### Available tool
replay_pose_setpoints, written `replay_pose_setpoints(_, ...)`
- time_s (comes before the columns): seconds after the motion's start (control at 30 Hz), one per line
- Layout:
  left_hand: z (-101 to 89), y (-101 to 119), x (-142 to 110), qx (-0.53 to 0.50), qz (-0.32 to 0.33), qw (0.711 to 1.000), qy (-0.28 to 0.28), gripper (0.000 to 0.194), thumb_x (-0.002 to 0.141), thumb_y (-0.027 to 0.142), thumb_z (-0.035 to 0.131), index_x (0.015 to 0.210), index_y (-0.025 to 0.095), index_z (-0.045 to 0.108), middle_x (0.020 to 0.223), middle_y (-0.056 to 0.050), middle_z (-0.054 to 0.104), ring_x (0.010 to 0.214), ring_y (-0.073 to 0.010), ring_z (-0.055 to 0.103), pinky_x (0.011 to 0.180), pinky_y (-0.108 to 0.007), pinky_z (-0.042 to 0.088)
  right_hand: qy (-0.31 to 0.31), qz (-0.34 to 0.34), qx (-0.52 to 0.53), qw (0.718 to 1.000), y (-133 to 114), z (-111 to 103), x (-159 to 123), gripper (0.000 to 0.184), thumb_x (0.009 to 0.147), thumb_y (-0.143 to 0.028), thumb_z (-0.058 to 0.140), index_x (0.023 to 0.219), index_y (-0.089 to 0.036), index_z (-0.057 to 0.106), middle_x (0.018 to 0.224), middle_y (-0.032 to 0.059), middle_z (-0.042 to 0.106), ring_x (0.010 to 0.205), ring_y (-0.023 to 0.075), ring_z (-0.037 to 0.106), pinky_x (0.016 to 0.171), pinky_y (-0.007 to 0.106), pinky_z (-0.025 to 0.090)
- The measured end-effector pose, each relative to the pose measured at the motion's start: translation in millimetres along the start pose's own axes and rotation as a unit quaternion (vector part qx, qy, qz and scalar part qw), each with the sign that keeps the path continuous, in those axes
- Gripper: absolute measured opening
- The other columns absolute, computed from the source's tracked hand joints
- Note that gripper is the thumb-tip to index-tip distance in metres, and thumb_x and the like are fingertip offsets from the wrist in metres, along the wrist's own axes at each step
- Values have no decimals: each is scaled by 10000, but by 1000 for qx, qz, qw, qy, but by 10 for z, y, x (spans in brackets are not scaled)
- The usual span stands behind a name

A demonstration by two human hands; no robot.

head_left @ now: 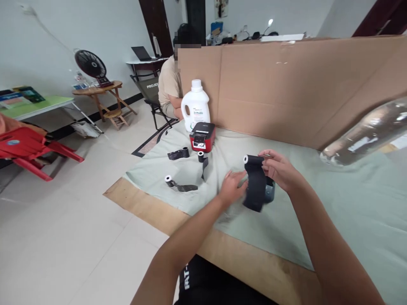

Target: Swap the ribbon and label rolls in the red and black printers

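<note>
My right hand pinches one end of a black ribbon roll with a white core, held above the cloth. A loose strip of the black ribbon hangs down from the roll. My left hand is at the strip's left edge, thumb and fingers apart; whether it touches the strip I cannot tell. Partly hidden behind the strip is a small dark blue-grey device. Further left on the cloth lie three more partly unrolled black rolls.
A red and black label printer and a white jug stand at the back left. A cardboard wall closes the far side, with a clear plastic-wrapped bundle at right. A person sits beyond the table.
</note>
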State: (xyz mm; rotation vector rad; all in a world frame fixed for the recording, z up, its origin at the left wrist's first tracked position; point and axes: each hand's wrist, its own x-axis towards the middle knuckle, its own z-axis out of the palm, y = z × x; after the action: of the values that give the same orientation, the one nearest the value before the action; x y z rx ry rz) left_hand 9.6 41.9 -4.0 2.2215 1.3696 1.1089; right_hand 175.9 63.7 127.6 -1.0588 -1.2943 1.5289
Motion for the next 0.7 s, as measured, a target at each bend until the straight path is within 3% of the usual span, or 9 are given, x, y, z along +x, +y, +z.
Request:
replay_pose_setpoints(0.13,-33,100,-32,-1,31,999,17,632,981,392,566,1566,257,366,1472,-87,603,1330,-248,591,1228,-499,349,78,34,-94,992,166,-425,-114,305,647,-203,646,951,-219,636,946,23,650,710,132,586,584,246,479)
replay_pose_setpoints(0.27,31,164,-17,30,75,996,-25,703,947,291,587,1596,268,317,1470,-77,607,1318,-226,595,1232,-481,324,86,36,-250,964,401,-571,-56,287,694,-174,602,977,-199,649,952,49,645,752,164,606,650,290,522)
replay_pose_setpoints(0.33,66,154,-12,42,103,993,-48,665,925,230,595,1559,280,399,1484,-74,595,1330,-229,580,1230,-495,308,70,-2,-352,933,480,-587,-35,253,711,-144,596,953,-194,650,936,51,658,756,169,603,701,304,517)
replay_pose_setpoints(0.43,68,112,-24,55,145,986,-65,656,867,143,605,1498,287,496,1517,-66,562,1355,-241,551,1220,-522,295,35,-65,-501,862,539,-575,-40,215,722,-99,608,913,-178,668,942,69,671,841,197,614,793,316,491)
replay_pose_setpoints(0.53,25,82,-51,57,175,981,-54,637,841,100,581,1450,284,556,1456,-54,622,1306,-233,585,1208,-517,305,37,-74,-570,817,541,-552,-65,248,764,-57,579,961,-166,683,1003,102,675,965,242,621,868,339,476)
replay_pose_setpoints(0.7,7,87,-84,75,212,974,-8,486,920,95,504,1346,275,652,1293,-41,732,1179,-196,658,1173,-463,354,77,-59,-548,831,517,-564,-66,338,854,-37,519,1149,-137,654,1161,135,652,1088,234,629,970,324,462)
